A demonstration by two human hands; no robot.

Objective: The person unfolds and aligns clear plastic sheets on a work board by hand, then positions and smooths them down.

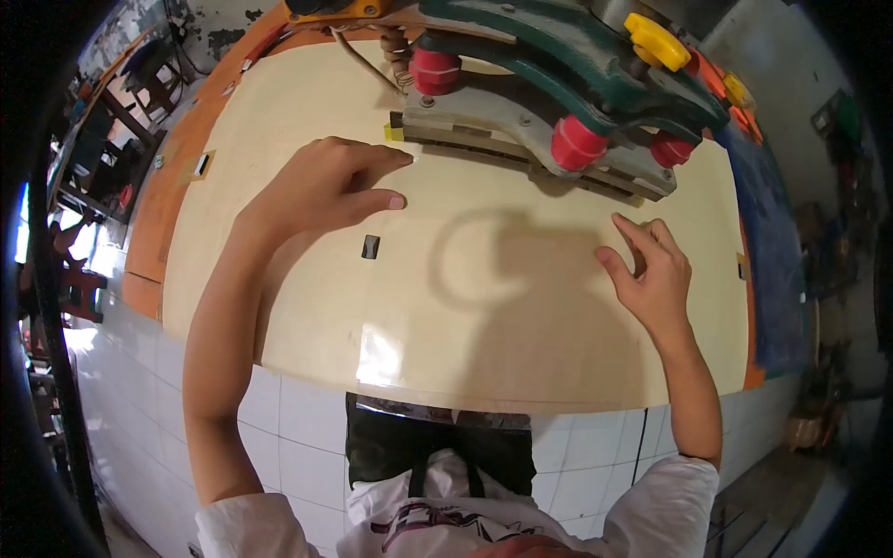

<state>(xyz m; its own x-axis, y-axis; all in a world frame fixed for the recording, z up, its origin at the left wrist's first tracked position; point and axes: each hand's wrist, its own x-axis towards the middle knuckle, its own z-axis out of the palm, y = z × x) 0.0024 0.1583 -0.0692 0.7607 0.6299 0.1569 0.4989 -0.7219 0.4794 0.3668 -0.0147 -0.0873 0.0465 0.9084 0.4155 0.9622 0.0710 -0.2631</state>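
My left hand (pixel 321 181) is over the left part of a smooth cream sheet (pixel 400 307) that covers the table. Its thumb and fingers are apart, pointing right toward the end of a long metal clamp bar (pixel 521 139), and nothing is between them. My right hand (pixel 653 274) hovers or rests at the sheet's right side, below the bar's right end; I cannot tell whether it touches. Its thumb and fingers are spread and hold nothing. A small dark rectangular piece (pixel 370 246) lies just below my left thumb.
A dark green machine arm (pixel 577 56) with red knobs (pixel 579 142) and a yellow knob (pixel 658 42) stands over the back of the table. A blue sheet (pixel 767 251) hangs at the right edge. Stools (pixel 84 284) stand at far left on white tiles.
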